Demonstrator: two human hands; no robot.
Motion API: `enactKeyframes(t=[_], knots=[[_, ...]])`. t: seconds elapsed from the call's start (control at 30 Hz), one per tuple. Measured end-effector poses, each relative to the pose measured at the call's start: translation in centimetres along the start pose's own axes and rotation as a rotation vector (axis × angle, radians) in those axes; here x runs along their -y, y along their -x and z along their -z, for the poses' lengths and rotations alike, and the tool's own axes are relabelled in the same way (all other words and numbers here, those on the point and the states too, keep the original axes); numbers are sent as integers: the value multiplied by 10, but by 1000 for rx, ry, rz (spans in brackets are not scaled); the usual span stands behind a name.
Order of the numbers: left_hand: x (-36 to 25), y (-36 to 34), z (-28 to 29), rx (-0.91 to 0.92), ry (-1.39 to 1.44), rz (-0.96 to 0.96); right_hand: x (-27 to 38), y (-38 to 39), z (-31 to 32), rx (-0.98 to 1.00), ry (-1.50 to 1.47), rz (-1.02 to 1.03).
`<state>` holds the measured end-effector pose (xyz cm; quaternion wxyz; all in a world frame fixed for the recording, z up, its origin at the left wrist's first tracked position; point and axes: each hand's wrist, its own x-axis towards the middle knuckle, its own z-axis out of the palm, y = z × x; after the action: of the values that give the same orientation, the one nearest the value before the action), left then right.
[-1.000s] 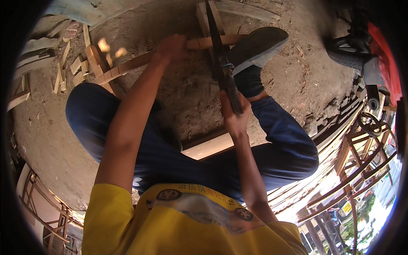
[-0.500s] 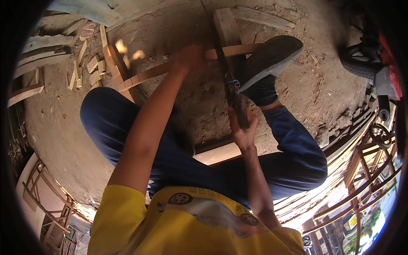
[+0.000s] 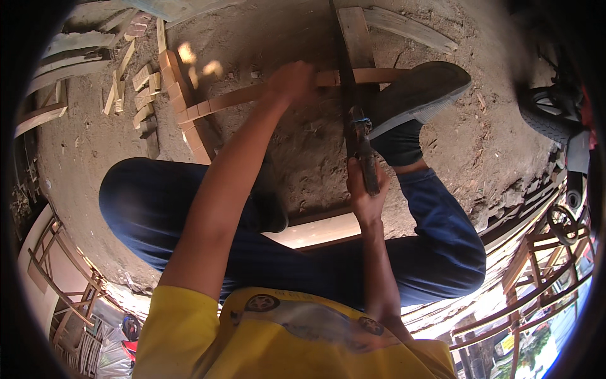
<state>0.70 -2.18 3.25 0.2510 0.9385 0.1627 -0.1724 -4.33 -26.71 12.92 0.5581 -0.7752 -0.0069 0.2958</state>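
Note:
My right hand (image 3: 366,192) is closed around the dark handle of a handsaw (image 3: 364,148). The saw's long, narrow blade points away from me and crosses a curved wooden strip (image 3: 237,98). On that strip, left of the blade, rests my left hand (image 3: 293,82); it appears to grip the wood, though its fingers are smeared. My shod right foot (image 3: 423,95) lies over the strip's right end. Beneath the strip, near the blade, runs a thick wooden block (image 3: 356,38). The strip's left end meets a stepped wooden piece (image 3: 180,95).
Small wood offcuts (image 3: 145,95) lie on the dirt floor to the left. A grey plank (image 3: 410,28) is at the far side, and a pale board (image 3: 315,230) lies close to my legs. A black wheel (image 3: 549,110) stands at right, with wooden frames (image 3: 536,265) nearer.
The whole view has shifted slightly, moving the floor things a little rightward. My left knee sits lower and farther left in the picture. Both hands keep their places on the saw and strip.

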Motion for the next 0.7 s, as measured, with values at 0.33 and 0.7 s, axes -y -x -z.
enactKeyframes(t=[0.33, 0.7], knots=[[3, 8, 12, 40, 69, 58, -1, -3, -8, -36, 10, 123], [-4, 0, 9, 76, 136, 47, 12, 11, 0, -29, 155, 148]])
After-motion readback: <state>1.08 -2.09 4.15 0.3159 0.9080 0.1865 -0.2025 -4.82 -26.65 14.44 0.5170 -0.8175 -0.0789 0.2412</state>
